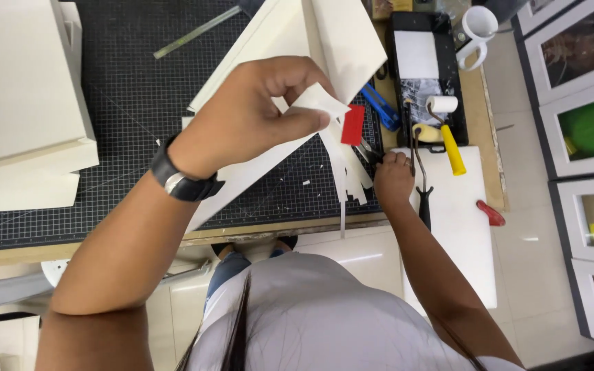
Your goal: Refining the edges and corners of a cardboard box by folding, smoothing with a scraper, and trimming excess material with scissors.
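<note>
My left hand (256,113) is raised over the black cutting mat (125,117) and pinches a small cream paper strip (319,102) between thumb and fingers. A black watch sits on that wrist. Under the hand lies a large folded cream paper shape (331,34). My right hand (393,180) is lower, at the mat's right edge, closed around a small dark tool (369,154) beside several cut paper strips (348,175). A red card piece (353,125) lies just above it.
Cream foam boards (18,89) are stacked at the left. A metal ruler (197,32) lies at the mat's top. A black paint tray (424,62), a yellow-handled roller (448,137), a blue cutter (379,106), a white board (458,220) and a white mug (477,27) stand at the right.
</note>
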